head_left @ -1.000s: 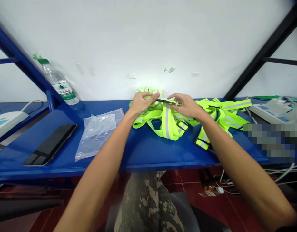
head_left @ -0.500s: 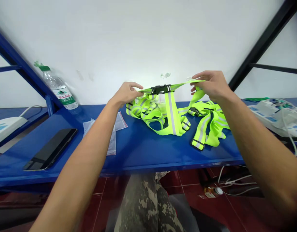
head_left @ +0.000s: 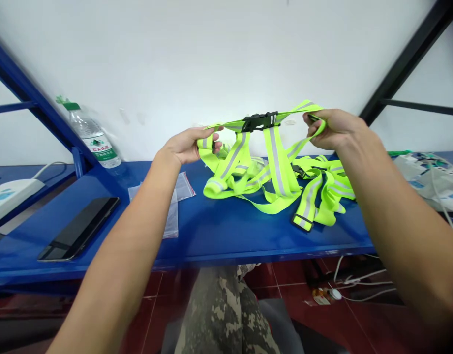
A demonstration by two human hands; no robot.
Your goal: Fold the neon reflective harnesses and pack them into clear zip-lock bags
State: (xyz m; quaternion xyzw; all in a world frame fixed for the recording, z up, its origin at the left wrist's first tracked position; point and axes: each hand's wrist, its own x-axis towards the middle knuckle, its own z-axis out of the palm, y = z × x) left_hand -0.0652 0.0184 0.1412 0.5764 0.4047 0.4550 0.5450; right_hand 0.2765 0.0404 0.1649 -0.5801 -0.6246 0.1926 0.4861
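Counter point(head_left: 256, 243): blue, spanning the view from nine to three o'clock.
Straps point(head_left: 277, 162): bright yellow-green with a grey stripe, at one o'clock from the middle of the view, the upper part raised, the lower lengths drooping onto the counter. They should be light, limp and hard to damage, though the loose loops could tangle.
Band point(head_left: 233, 124): the raised upper part, probably best pinched flat on either side of the buckle.
Left hand point(head_left: 191, 145): between ten and eleven o'clock, pinching one end of the band, a loop beside its fingers.
Right hand point(head_left: 333, 128): two o'clock, grasping the band's other end.
Strap heap point(head_left: 310, 195): three o'clock, on the counter (whether it joins the held straps, I cannot tell).
Bag point(head_left: 184, 188): clear plastic, eight o'clock, lying flat, partly behind the left forearm; no contents show.
Bottle point(head_left: 97, 145): half past nine, green cap on; liquid level unclear.
Buckle point(head_left: 259, 122): black, one o'clock, mid-band, seemingly clipped together; likely the stiffest part.
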